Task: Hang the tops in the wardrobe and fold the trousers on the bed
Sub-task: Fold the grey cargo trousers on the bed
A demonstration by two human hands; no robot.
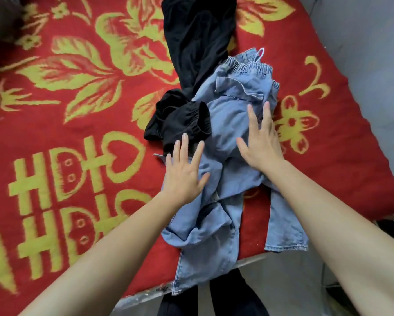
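Note:
Light blue jeans (232,124) lie crumpled on the bed, elastic waistband at the far end and one leg hanging over the near edge. Black trousers (198,37) stretch away from them, their gathered waistband bunched just left of the jeans. My left hand (184,173) lies flat with spread fingers on the jeans' left side, fingertips reaching the black waistband. My right hand (262,142) rests flat with straight fingers on the jeans' upper part. Neither hand grips anything.
The bed is covered by a red blanket (77,137) with a yellow-green floral pattern. Its near edge and right edge border a grey floor (373,53). My dark-clad legs (225,299) stand at the near edge.

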